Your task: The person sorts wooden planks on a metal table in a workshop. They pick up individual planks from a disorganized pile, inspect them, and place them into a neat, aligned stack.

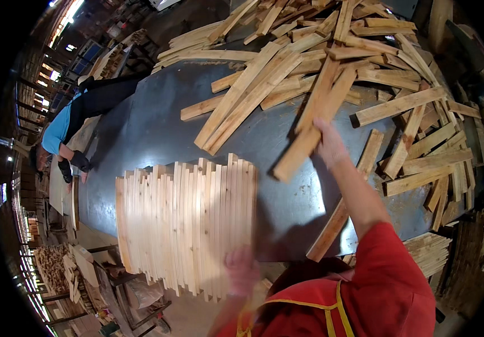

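Observation:
My right hand (330, 147) is wrapped round a wooden board (297, 154), a little right of the middle. The board is tilted up to the right, its far end overlapping the loose pile. My left hand (242, 271) is blurred by motion at the near right end of a row of pale wooden slats (188, 219). These slats lie side by side along the table's near edge, their ends uneven. Under my right forearm lies another board (331, 227), running toward the near edge.
Loose boards (388, 62) lie in a tangled heap across the far and right parts of the dark metal table (124, 123). At the far left, a person in a blue shirt (56, 132) bends over the table end. Stacked wood (51, 269) stands at lower left.

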Tool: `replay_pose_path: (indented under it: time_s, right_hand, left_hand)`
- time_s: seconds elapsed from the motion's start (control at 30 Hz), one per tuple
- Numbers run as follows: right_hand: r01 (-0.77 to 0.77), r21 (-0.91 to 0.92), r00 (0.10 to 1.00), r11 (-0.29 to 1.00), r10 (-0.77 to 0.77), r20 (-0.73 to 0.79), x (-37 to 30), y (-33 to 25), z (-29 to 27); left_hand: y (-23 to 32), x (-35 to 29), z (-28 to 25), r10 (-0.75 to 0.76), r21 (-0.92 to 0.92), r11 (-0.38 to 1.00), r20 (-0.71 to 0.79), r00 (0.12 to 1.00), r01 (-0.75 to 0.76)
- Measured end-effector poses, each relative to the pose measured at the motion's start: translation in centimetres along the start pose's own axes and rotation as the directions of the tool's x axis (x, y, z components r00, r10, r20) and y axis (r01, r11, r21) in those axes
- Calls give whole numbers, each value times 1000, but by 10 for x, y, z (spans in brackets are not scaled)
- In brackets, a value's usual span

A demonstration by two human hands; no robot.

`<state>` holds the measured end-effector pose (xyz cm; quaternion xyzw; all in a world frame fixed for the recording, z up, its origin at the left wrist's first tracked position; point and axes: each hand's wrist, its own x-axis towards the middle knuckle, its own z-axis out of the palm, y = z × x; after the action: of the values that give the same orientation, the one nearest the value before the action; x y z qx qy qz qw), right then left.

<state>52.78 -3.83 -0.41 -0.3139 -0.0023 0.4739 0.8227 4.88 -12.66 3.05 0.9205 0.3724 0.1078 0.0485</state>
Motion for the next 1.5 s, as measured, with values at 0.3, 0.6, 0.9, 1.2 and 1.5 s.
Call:
replay_pose_path:
  time_s: [0.3,0.6,0.9,1.2,1.5]
  right_hand:
    - [-513,-9,844,858,507,176,-295,103,-20]
    - [-374,-737,927,563,254,-276,-314,101,10]
    - [-138,-962,884,235,468,-12,-300,155,48]
    - [-181,-892,799,-414,-591,113,-181,-140,-68]
    - [-494,-851,729,-175,-618,-296,-140,-219,-100]
  left_hand:
    - [31,31,-26,-69,-751,608,275,959,260]
    - [15,-46,-28,47,-533,836,300,953,127]
    - [58,-61,-78,57,-280,960,138,989,-16]
    - [124,0,-31,215,-291,946,237,947,-141]
    - [156,57,45,193,-482,870,529,826,106]
